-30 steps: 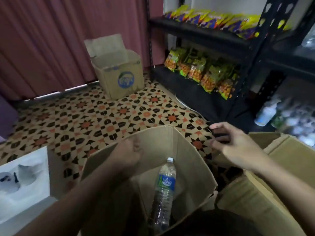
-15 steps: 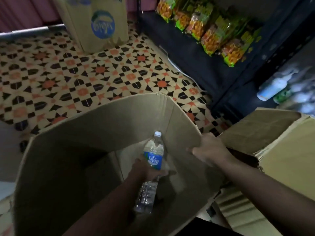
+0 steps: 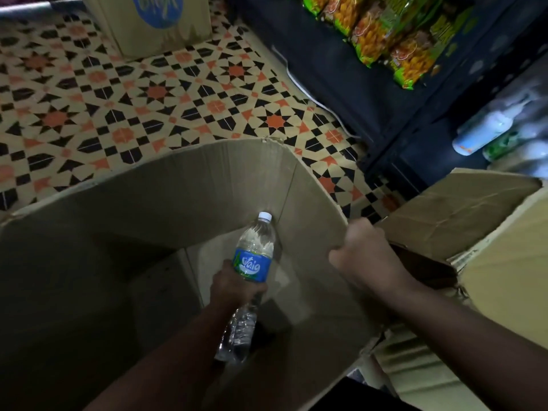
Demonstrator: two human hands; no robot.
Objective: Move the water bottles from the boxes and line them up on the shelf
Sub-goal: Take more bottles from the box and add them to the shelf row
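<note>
Clear plastic, white-capped and banded with a blue label, a water bottle [image 3: 252, 262] sits inside an open cardboard box [image 3: 207, 179] on a patterned tile floor [image 3: 178, 93]. Its long axis runs from base at 6 o'clock to cap between 12 and 1 o'clock, slightly tilted. The left hand [image 3: 234, 287] wraps its fingers round the bottle's middle, just below the label; at 3 o'clock the right hand [image 3: 364, 259] curls over the box's wall edge. A second box [image 3: 474, 221] lies at the right. At 1 o'clock a dark shelf [image 3: 341, 69] carries snack packets [image 3: 385, 34] and, lower, blurred bottles [image 3: 480, 132].
</note>
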